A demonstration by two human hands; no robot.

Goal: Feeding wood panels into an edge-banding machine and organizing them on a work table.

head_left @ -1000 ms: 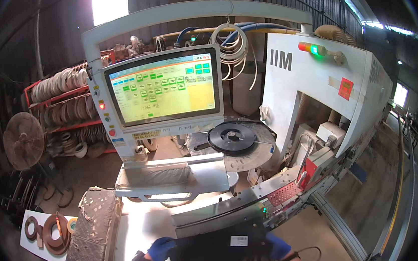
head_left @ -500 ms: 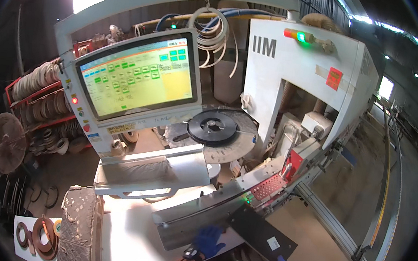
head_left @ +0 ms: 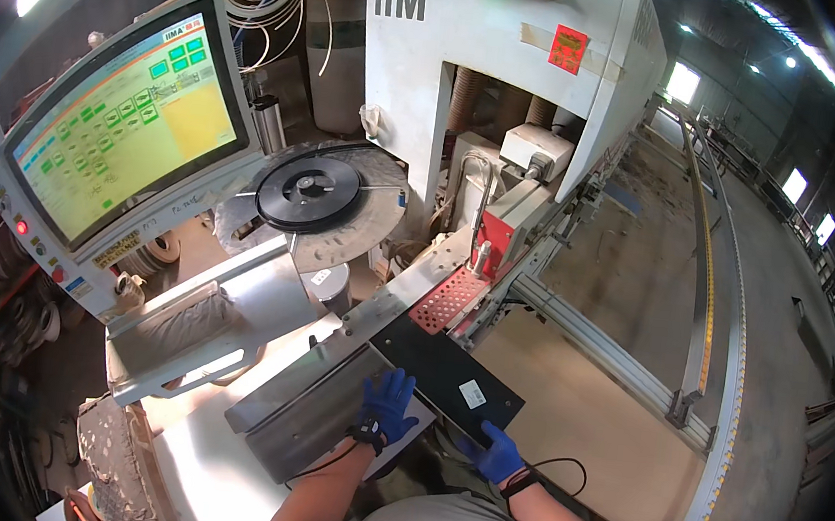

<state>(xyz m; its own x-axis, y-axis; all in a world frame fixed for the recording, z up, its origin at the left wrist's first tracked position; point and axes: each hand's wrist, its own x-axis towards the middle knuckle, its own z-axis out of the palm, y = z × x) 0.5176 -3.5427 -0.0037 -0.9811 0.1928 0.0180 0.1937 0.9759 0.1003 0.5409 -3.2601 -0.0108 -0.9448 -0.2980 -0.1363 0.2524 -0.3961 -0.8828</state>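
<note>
Reading the flat black rectangular panel (head_left: 428, 363) as the clock's centre, with twelve pointing away from the person, the step in hand looks like supporting and lining up this panel at the machine's bed. Doing it well probably calls for a level panel: a dropped near corner could twist its far end out of line with the red perforated plate (head_left: 449, 301), which lies at twelve, just beside that end. Guiding from the near end and squaring the long edge before applying any push seems wise, as does leaving the fingertips well short of the red block-shaped machine head (head_left: 502, 241) at one o'clock. The thin black cable (head_left: 571, 462) looping at four, by the right wrist, is best kept from snagging under the panel.

The blue-gloved right hand (head_left: 497, 455), at five o'clock, grips the panel's near corner; its fingers are closed on the edge, though those underneath are hidden. The small white rectangular label (head_left: 472, 394) sits on the panel's top face towards four, near this grip.

The blue-gloved left hand (head_left: 386, 403), at eight, has its fingers spread wide and grips nothing. It lies over the end of the smooth silver-grey metal plate (head_left: 295, 409), beside the panel's long edge; whether the fingers touch the panel, I cannot tell.
</note>
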